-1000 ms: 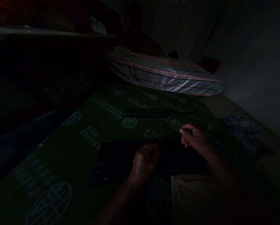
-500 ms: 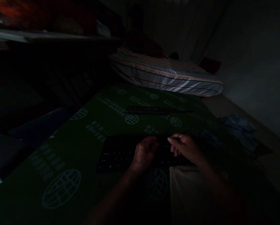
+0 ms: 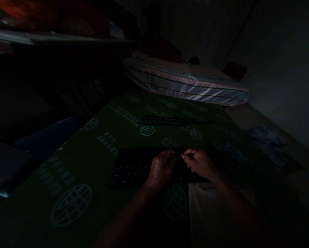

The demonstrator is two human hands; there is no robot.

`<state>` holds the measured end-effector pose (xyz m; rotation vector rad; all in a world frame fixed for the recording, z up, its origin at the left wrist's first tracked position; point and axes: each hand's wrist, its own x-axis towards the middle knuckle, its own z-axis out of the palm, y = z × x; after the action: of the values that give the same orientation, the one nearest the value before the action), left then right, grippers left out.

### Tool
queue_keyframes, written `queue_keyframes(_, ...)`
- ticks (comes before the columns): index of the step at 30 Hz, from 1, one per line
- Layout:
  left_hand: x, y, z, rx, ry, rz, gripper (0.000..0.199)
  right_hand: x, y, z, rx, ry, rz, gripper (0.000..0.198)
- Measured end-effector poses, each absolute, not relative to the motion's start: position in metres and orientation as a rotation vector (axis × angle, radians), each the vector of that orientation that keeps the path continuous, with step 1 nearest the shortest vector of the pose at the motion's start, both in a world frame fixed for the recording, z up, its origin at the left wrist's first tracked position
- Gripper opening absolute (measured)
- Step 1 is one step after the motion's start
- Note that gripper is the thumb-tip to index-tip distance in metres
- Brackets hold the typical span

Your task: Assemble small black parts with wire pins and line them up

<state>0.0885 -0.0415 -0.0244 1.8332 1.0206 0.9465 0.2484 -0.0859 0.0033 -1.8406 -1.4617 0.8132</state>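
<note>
A black keyboard [image 3: 132, 168] lies on the green printed board [image 3: 105, 206], under both hands. My left hand [image 3: 162, 167] is over its middle, fingers curled closed; whatever they may hold is hidden in the dark. Just to the right, my right hand [image 3: 198, 162] has thumb and forefinger pressed in a pinch towards the left fingertips. Anything in that pinch is too small and dim to make out. A pale cloth [image 3: 208, 210] lies at the near edge of the keyboard, below my right forearm.
Beyond the keyboard lie several thin dark strips [image 3: 167, 120]. Crumpled bluish plastic [image 3: 234, 153] is to the right of the keyboard. A mattress with a striped cover [image 3: 190, 84] stands behind the board. A cluttered shelf [image 3: 74, 39] is at upper left, a blue seat [image 3: 45, 137] below it.
My right hand has moved a little left, bringing its pinched fingers closer to my left hand. The left hand stays nearly in place. The view has shifted slightly.
</note>
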Motion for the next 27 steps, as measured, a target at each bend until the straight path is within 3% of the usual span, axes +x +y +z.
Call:
queue_keyframes(15, 0.088, -0.045, -0.016, 2.119, 1.062, 0.866, 0.019, 0.243, -0.081, -0.018, -1.794, -1.380, 0.525, 0.008)
queue_keyframes(27, 0.112, -0.045, -0.005, 2.532, 0.971, 0.631, 0.020, 0.243, -0.084, -0.025, -1.648, -1.288, 0.568, 0.003)
